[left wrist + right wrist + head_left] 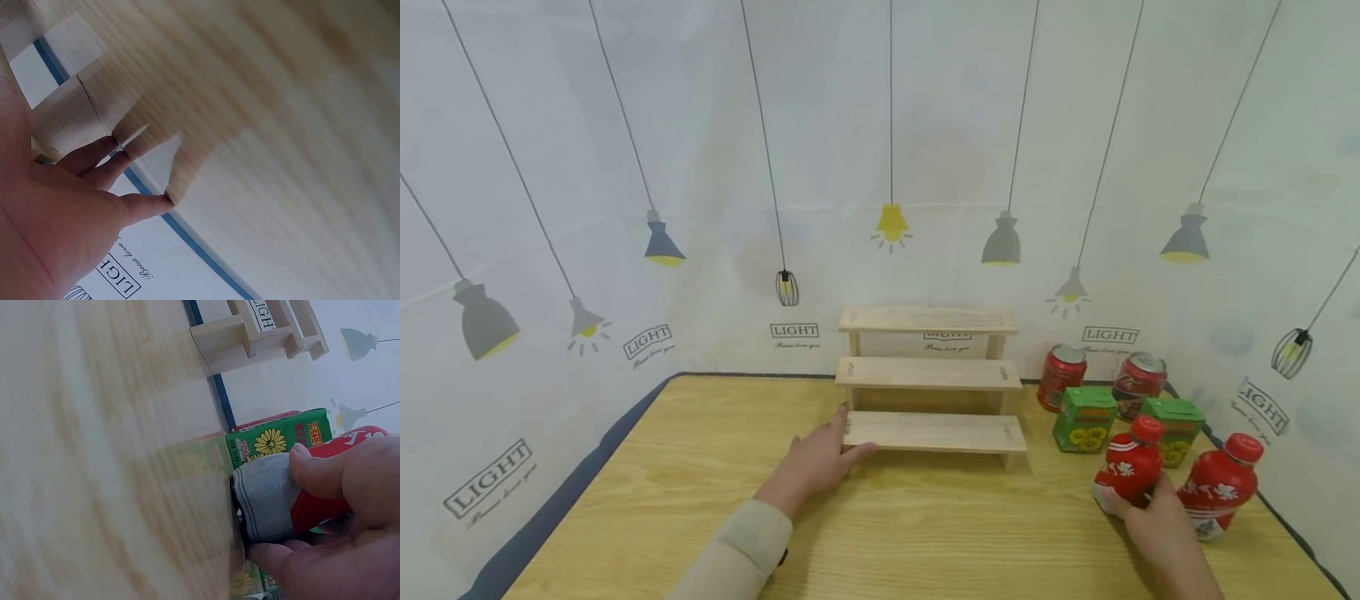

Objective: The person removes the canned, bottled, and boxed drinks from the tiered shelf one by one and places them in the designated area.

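Note:
My left hand (820,454) is at the left end of the lowest step of a three-tier wooden shelf (932,431), thumb along the front edge. In the left wrist view, fairly straight fingers (147,207) of that hand reach down to the tabletop, beside the shelf's foot. My right hand (1165,525) grips a red bottle (1127,467) with a red cap and pale base; it leans slightly. In the right wrist view, thumb and fingers wrap round the bottle (265,497), its base close to the tabletop.
A second red bottle (1217,483) stands right of my right hand. Behind are green cartons with yellow flowers (1084,421) (1172,429) and red cans (1062,377) (1138,385). A white lamp-print backdrop (715,208) borders the wooden table (700,467).

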`<state>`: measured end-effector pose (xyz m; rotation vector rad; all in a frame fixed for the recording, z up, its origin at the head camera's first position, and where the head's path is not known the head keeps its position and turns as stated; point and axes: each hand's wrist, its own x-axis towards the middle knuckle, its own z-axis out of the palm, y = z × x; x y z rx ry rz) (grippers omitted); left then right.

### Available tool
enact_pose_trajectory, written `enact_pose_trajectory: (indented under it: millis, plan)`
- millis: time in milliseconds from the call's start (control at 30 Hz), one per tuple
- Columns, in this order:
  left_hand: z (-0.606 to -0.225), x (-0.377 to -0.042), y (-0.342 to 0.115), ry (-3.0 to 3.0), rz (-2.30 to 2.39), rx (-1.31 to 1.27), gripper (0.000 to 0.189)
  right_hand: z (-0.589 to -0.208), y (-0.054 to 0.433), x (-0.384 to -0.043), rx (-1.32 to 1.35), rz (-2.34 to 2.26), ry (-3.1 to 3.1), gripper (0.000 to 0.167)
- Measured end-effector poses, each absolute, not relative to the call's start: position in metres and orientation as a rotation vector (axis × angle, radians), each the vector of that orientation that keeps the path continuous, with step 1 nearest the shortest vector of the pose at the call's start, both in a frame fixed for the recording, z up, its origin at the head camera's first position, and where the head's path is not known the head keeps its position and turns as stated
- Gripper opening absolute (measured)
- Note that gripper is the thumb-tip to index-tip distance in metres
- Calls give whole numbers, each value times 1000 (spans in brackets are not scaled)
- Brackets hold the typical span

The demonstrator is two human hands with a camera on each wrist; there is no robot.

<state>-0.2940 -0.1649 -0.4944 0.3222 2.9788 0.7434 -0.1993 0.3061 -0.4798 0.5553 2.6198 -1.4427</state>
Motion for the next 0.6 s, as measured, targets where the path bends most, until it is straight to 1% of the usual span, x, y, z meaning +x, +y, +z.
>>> enact_pose_trajectory:
  millis: [100,300,400,600]
  plan:
    - [-495,-293,-166,2974,765,323,115,-481,306,-199,544,-1426,2624,102]
    - [-498,-290,-166,2971,779,311,114,-482,307,-196,557,-1399,2623,105]
    - [-500,-288,-165,2965,782,307,113,-484,309,-193,561,-1370,2628,107]
    - [-502,-284,-158,2947,788,317,112,-484,314,-185,598,-1332,2640,107]
